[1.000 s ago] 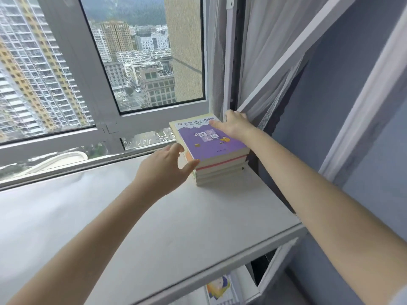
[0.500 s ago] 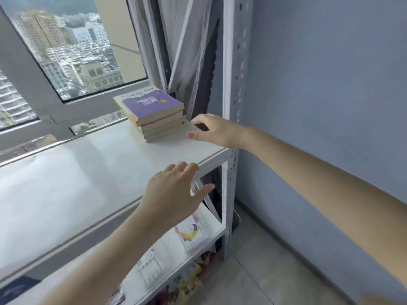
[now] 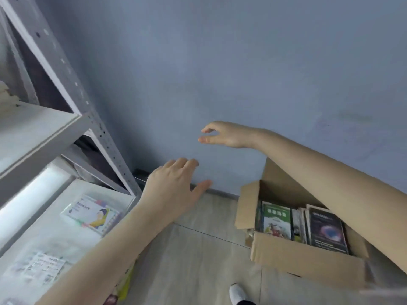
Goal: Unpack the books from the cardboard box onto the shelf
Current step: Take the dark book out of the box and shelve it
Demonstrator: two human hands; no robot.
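From the head view, both hands are in the air between shelf (image 3: 44, 139) and cardboard box (image 3: 308, 260), so I judge this to be the reach for the next load. The left hand (image 3: 174, 186) is spread flat with the thumb out and holds nothing. The right hand (image 3: 224, 135) is loosely curved, thumb and forefinger apart, and it too is empty. The books (image 3: 277, 221) stand on edge inside the box, which sits on the floor (image 3: 198, 260) against the wall (image 3: 220, 62), under the right forearm. One has a green cover and another a dark one, packed close side by side. The next move calls for both hands to drop into the box and close on a cover's edges – the tight packing may make a single book hard to free. The box is plain brown cardboard with its flaps up; the shelf is pale boards on perforated grey metal posts – a thin glossy booklet (image 3: 94, 213) lies on its lower board.
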